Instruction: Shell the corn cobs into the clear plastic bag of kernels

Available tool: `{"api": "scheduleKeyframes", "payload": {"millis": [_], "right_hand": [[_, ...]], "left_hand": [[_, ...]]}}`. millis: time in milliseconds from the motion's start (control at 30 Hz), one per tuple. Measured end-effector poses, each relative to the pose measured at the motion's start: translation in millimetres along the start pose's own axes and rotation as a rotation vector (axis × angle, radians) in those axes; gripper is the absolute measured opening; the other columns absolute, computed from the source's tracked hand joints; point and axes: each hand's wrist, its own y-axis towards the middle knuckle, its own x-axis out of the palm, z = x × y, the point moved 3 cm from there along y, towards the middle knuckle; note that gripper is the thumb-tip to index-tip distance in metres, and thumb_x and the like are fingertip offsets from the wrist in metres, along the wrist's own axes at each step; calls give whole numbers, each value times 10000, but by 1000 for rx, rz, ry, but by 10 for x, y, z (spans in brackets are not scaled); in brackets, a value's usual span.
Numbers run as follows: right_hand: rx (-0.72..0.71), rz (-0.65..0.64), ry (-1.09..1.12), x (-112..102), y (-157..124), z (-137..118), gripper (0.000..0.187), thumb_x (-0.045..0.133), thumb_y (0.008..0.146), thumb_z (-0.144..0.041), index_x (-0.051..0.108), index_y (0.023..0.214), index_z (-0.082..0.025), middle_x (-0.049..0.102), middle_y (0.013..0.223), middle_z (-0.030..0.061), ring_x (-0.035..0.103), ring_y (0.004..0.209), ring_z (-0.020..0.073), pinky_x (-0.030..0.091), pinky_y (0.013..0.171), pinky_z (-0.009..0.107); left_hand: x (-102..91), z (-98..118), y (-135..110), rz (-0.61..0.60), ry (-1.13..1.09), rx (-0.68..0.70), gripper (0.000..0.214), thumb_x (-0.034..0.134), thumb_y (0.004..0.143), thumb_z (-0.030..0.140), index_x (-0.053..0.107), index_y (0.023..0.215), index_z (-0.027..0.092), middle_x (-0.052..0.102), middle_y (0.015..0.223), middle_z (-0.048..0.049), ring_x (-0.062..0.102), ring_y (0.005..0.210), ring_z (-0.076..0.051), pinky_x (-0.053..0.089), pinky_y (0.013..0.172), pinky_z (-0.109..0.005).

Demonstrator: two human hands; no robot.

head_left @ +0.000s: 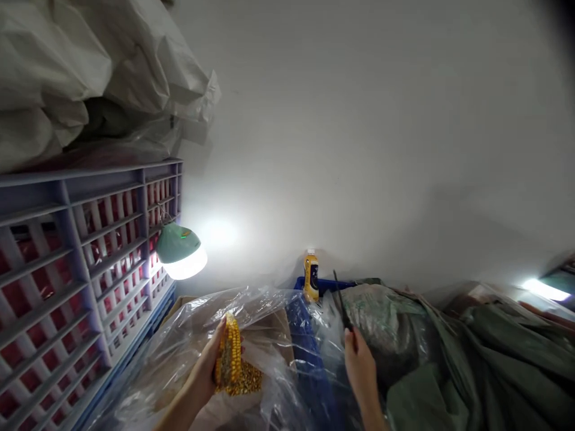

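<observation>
- Fingers of the left hand (214, 362) are closed around a corn cob (232, 350), held near upright above the loose kernels (250, 380); the right hand (360, 365) grips a thin dark tool (342, 299), well apart to the right.
- Slipping is one risk: the cob is knobbly and held from its left side, so a hard push from the right could twist it loose.
- Worse would be the tool skidding off the rows towards the left fingers, since they wrap the very thing it might press on; how sharp its tip is, I cannot tell.
- Clear plastic (148, 374) lies loosely folded around the kernels; a snag from the tool could tear it, or a tug spill them.
- Kernels flying right could land in the blue bin (308, 353) beside it.
- On the far side stands a yellow bottle (311, 275); a wide swing of the tool might knock it.
- Light comes mainly from the lamp (182, 251) at left, so shadowed sides could be misjudged.
</observation>
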Motion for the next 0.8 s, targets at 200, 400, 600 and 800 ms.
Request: {"api": "scheduleKeyframes", "payload": {"millis": [200, 400, 600, 800], "right_hand": [[-2, -170, -271, 261, 780, 658, 501, 281, 813, -178, 492, 1228, 5, 584, 1106, 210, 530, 1076, 269, 376, 917, 328], [-83, -148, -273, 568, 1009, 614, 482, 333, 738, -144, 556, 1154, -46, 562, 1147, 193, 497, 1107, 276, 331, 969, 376], [-88, -338, 276, 662, 68, -633, 572, 248, 815, -510, 517, 1111, -101, 610, 979, 158, 591, 797, 250, 461, 692, 362], [-169, -771, 349, 1264, -1531, -1505, 576, 280, 823, -618, 527, 1042, -146, 634, 966, 142, 598, 910, 260, 426, 761, 347]], "left_hand": [[23, -36, 58, 21, -94, -8, 217, 497, 813, 358, 564, 811, 151, 643, 645, -60, 644, 624, -200, 512, 552, -287], [46, -30, 113, 8, -122, -5, 324, 532, 785, 447, 589, 907, 152, 648, 670, -60, 639, 625, -192, 509, 561, -280], [21, -8, 114, 79, -80, 80, 429, 597, 705, 513, 587, 936, 152, 630, 674, -22, 614, 596, -149, 491, 560, -237], [-26, -26, 96, 37, -14, 226, 479, 618, 662, 548, 562, 925, 152, 583, 654, 14, 573, 583, -112, 466, 614, -222]]}}
